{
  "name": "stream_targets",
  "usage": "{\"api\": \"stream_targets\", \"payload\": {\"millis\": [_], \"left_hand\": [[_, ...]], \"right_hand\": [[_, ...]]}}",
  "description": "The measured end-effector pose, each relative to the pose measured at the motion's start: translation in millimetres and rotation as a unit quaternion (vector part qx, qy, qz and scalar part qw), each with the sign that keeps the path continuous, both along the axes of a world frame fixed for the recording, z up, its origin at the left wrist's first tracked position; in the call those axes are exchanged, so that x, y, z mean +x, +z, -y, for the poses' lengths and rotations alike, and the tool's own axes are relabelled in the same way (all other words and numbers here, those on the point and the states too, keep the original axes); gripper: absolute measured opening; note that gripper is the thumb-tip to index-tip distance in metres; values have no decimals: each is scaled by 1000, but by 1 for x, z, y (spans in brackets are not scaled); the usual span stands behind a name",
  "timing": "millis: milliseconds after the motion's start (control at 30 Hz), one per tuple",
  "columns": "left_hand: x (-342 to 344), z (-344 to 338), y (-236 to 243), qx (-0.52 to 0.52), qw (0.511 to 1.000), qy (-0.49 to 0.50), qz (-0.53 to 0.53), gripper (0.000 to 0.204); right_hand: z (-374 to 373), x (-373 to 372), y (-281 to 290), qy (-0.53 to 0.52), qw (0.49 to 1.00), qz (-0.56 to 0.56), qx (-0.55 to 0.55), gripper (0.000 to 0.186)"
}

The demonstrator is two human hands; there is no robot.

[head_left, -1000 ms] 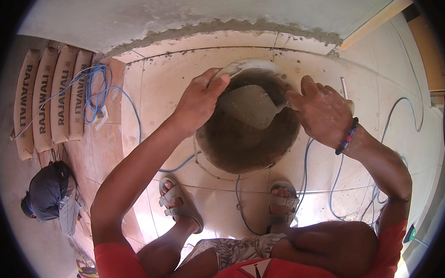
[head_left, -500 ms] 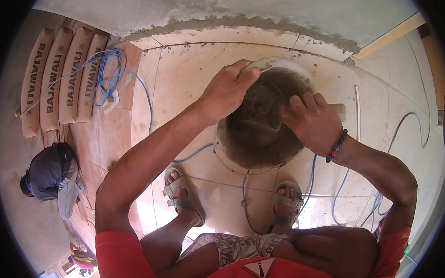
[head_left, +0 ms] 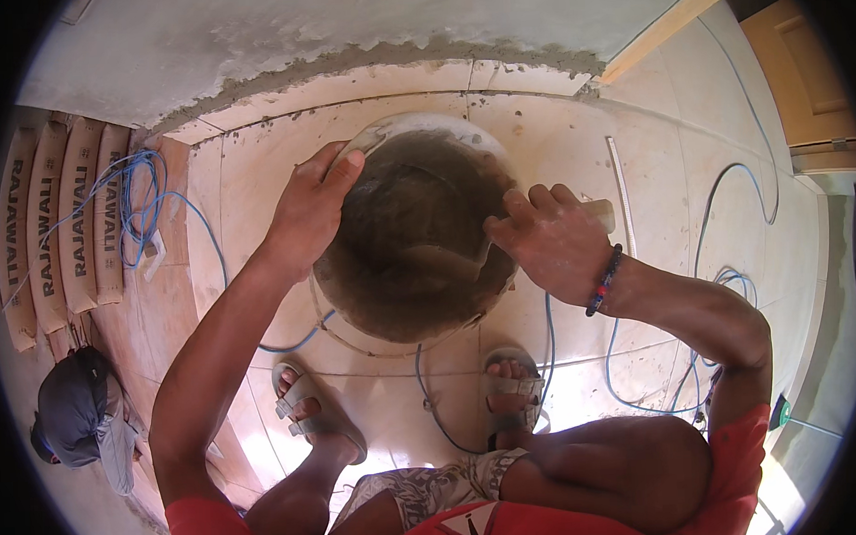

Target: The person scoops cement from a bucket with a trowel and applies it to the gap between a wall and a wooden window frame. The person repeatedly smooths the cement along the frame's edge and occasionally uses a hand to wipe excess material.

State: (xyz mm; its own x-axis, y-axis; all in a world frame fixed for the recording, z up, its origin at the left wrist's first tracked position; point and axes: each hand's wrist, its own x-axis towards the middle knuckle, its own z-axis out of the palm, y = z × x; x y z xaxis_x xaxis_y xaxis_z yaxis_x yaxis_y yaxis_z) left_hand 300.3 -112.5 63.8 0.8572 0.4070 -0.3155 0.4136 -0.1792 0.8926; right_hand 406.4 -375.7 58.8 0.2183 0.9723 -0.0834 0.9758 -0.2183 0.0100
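A round bucket (head_left: 466, 131) with a pale rim stands on the floor in front of me, holding dark wet mortar (head_left: 402, 202). My left hand (head_left: 305, 213) is closed over its left rim, thumb on the top edge. At the right side, my right hand (head_left: 559, 244) is wrapped round a trowel, whose light handle end (head_left: 599, 214) sticks out behind the fist. The trowel's blade is in the mortar, coated with it, and its outline is hard to make out.
Blue cable (head_left: 143, 197) lies coiled at the left, with more cable (head_left: 655, 410) looping at the right. Several brown sacks (head_left: 82, 214) lie at the far left, near a bent-over person (head_left: 79, 407). A wall (head_left: 344, 30) rises ahead; a thin white strip (head_left: 620, 181) lies on the tiles.
The view has swung, so the scene sits further left. My right hand and the trowel have moved rightward relative to the bucket. My left hand keeps its hold on the rim.
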Motion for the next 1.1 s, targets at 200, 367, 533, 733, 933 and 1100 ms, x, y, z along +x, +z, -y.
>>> {"api": "stream_targets", "payload": {"millis": [200, 367, 533, 733, 933, 1100], "left_hand": [[-3, -1, 2, -5, 999, 25, -44, 53], [-9, -9, -7, -15, 999, 23, -30, 57], [-11, -11, -15, -27, 999, 10, 19, 61], [-12, -7, -8, -29, 998, 36, -34, 63], [-11, -4, -14, -43, 998, 35, 12, 60], [-18, -17, -26, -50, 998, 25, 34, 59]], "right_hand": [[-6, -5, -1, 16, 1000, -24, -9, 28], [-7, -5, -3, 19, 999, -27, 7, 26], [-11, -6, 1, 34, 998, -21, 43, 18], [-13, -8, 6, 49, 998, -8, 44, 18], [-12, -5, 7, 32, 999, -25, 35, 28], [-15, 6, 30, -15, 998, 3, 65, 27]]}}
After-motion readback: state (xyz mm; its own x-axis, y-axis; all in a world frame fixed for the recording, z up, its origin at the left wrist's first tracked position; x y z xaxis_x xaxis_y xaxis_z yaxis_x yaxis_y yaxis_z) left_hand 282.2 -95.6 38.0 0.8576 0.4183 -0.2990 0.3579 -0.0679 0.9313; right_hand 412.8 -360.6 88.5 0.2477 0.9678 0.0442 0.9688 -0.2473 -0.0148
